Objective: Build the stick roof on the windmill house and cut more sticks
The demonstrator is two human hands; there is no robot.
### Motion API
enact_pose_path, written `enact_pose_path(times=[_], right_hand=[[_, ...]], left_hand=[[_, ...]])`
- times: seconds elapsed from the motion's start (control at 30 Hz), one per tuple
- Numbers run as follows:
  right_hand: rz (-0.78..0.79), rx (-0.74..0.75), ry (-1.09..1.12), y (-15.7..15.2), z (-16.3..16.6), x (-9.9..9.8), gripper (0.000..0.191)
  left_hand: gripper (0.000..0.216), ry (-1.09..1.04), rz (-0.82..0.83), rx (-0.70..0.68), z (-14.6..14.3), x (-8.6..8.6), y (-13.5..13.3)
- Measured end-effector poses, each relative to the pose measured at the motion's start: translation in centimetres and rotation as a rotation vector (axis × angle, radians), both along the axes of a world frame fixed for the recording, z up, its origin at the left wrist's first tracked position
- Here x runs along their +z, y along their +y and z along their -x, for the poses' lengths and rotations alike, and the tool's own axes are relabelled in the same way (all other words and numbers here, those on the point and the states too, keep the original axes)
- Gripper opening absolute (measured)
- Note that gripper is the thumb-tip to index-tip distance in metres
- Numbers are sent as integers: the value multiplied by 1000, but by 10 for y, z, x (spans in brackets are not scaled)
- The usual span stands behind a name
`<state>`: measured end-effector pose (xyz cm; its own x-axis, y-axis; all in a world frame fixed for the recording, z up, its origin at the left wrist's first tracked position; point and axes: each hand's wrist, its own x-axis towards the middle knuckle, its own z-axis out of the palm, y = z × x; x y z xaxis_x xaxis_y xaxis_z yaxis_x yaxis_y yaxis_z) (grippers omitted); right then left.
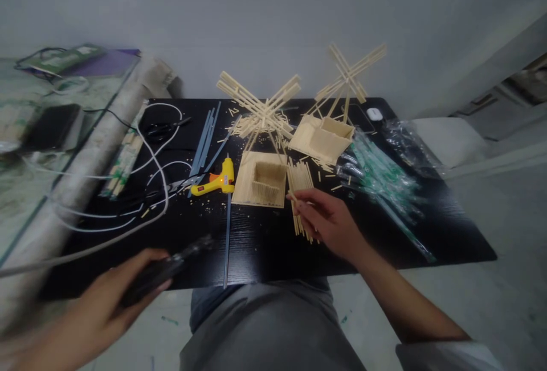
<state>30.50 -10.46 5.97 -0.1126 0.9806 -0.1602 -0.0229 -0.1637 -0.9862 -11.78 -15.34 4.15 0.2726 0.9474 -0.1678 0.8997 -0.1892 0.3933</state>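
My left hand (pixel 132 288) is closed around a black-handled tool (pixel 160 274) at the table's front left; motion blurs its tip, so its exact kind is unclear. Over a pile of thin wooden sticks (pixel 301 177), my right hand (pixel 322 217) pinches the end of a short wooden stick (pixel 292 195). Just left of that hand stands a windmill-like stick model (pixel 260 177) with a flat base, a small open box and crossed blades behind. A similar stick model (pixel 329 134) is behind it to the right. A yellow glue gun (pixel 220 180) stands left of the nearer model.
White cables (pixel 160 177) loop across the table's left side. Grey-blue glue sticks (pixel 207 134) lie behind the glue gun, and one glue stick (pixel 228 240) extends toward the front edge. Green-and-clear plastic packaging (pixel 380 171) covers the right side. Wood scraps (pixel 327 176) are scattered near the models.
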Motion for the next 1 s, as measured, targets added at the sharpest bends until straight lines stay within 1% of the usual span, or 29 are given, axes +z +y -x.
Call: enact_pose_path(times=[0.03,0.07,0.17,0.23,0.3,0.4,0.6,0.83,1.0], right_hand=[[-2,25,24,-3,4,1,32],[-12,45,46,-5,8,3,30],[-56,68,71,-9,19,5,25],[-80,56,54,-9,23,5,24],[-101,33,40,-9,25,4,25],[-122,23,34,-8,24,1,26],[-122,47,17,-7,21,-5,24],[-110,58,43,-10,20,-6,23],[-57,52,77,-9,23,-6,26]], left_hand=[[36,-94,18,-60,-22,1,4],[36,-160,-3,-101,-44,3,9],[36,-289,-100,-134,-99,8,30],[40,-313,-146,-169,-123,9,42],[40,-332,-159,-192,-138,8,50],[35,-373,-119,-196,-149,3,52],[31,-405,-37,-151,-155,-7,45],[23,-428,-6,-139,-161,-3,45],[25,-340,-67,-119,-166,-2,45]])
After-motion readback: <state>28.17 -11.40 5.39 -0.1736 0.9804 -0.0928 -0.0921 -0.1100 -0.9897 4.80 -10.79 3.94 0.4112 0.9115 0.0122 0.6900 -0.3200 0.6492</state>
